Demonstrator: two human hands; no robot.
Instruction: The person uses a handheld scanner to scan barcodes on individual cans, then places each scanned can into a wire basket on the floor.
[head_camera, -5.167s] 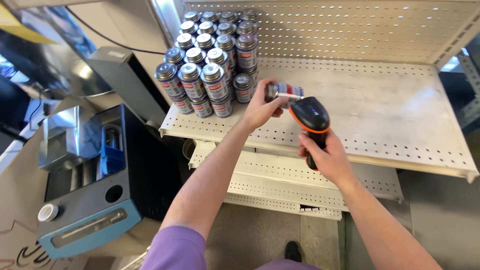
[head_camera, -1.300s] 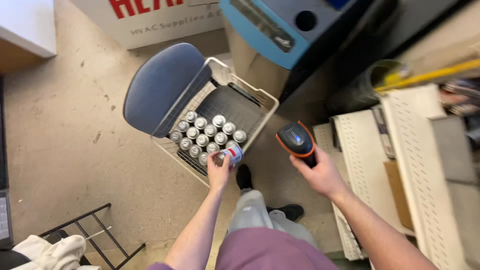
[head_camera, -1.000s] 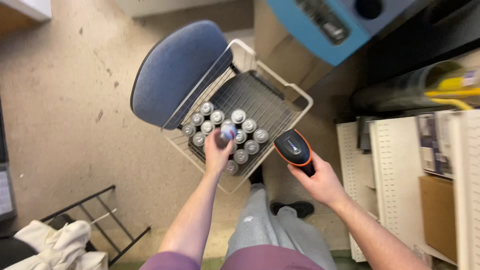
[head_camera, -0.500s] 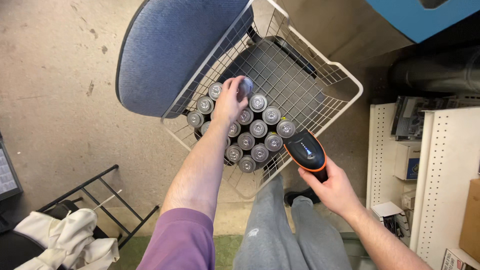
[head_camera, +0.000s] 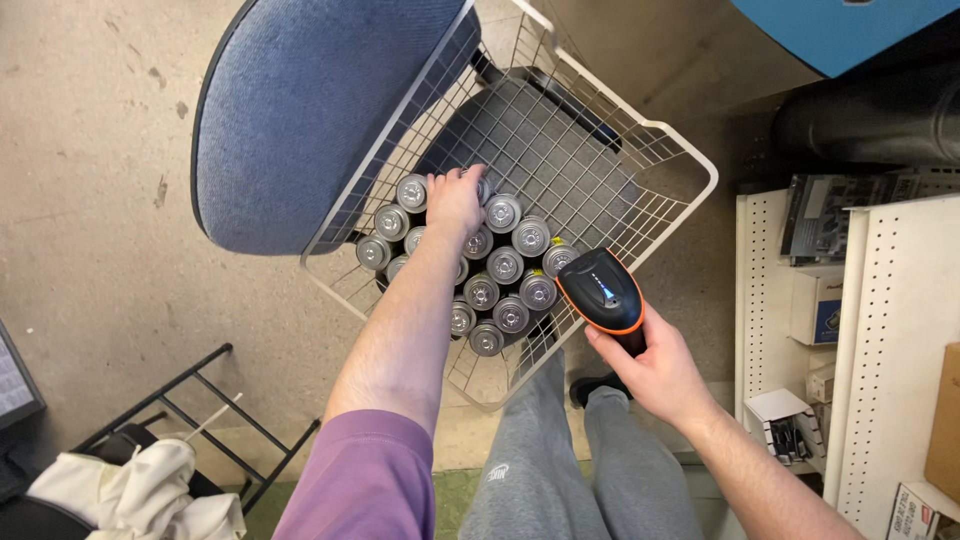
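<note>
A white wire basket (head_camera: 690, 165) sits on a blue office chair (head_camera: 300, 110) below me. Several grey spray cans (head_camera: 505, 265) stand upright in its near corner. My left hand (head_camera: 455, 200) reaches down into the basket, its fingers closed over a can at the far edge of the group; that can is mostly hidden under the hand. My right hand (head_camera: 650, 365) grips a black and orange handheld scanner (head_camera: 602, 292) just above the basket's near right rim.
White perforated shelving (head_camera: 880, 350) with small boxes stands on the right. A black metal rack (head_camera: 190, 420) with pale cloth lies at lower left. A blue machine (head_camera: 850, 25) is at top right. Bare concrete floor fills the left side.
I turned from the shelf to the basket on the chair. My left hand carried a can down and lowered it among the other cans. The scanner stayed in my right hand.
</note>
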